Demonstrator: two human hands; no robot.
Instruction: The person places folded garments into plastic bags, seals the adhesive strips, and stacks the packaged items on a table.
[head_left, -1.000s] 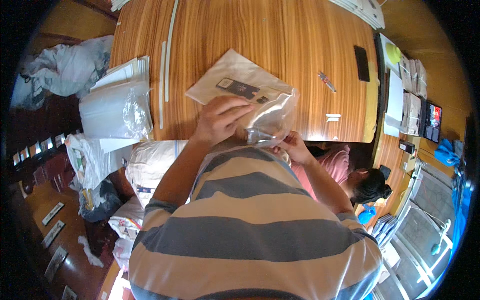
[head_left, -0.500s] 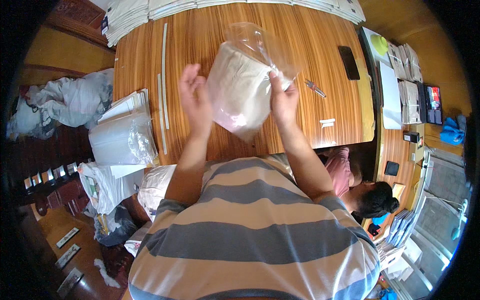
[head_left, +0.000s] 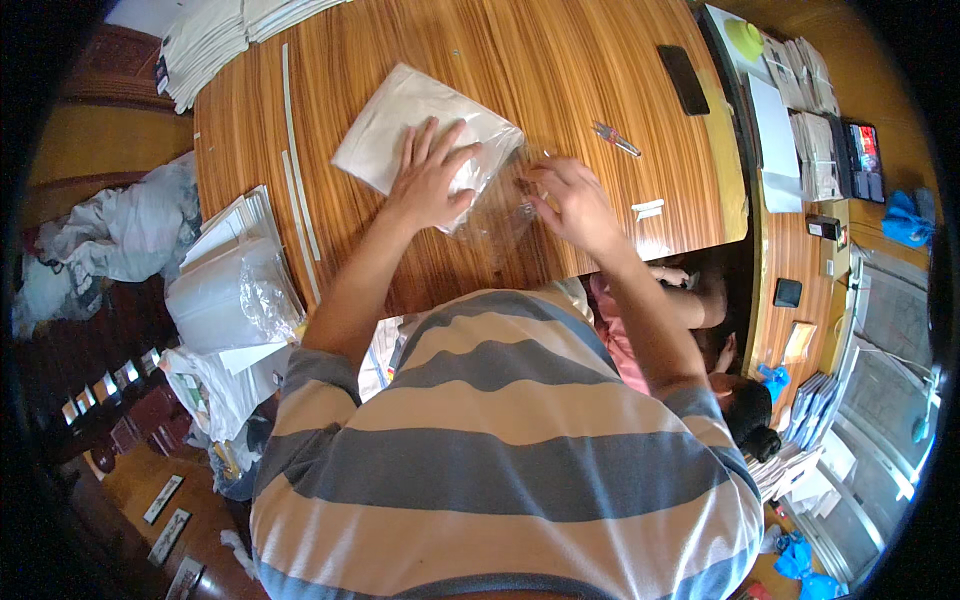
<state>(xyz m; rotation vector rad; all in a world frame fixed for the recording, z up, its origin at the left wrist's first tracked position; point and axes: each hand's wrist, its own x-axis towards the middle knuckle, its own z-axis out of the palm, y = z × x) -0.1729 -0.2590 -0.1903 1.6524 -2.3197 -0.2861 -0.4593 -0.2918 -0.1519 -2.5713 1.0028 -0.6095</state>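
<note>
While pressed flat on the wooden table [head_left: 560,80], lay a clear plastic bag [head_left: 430,140] holding folded cream cloth, toward the table's middle. Left hand [head_left: 432,180]: released, fingers spread, palm down on the bag's near half. Right hand [head_left: 575,200]: loosely curled at the bag's transparent open flap, fingertips touching the film, pinching or not unclear. Beyond the right hand, well apart, a small pen-like tool [head_left: 617,139] and a dark phone [head_left: 684,79]. At left, a stack of bagged white sheets [head_left: 225,290]; two white strips [head_left: 297,170] alongside.
</note>
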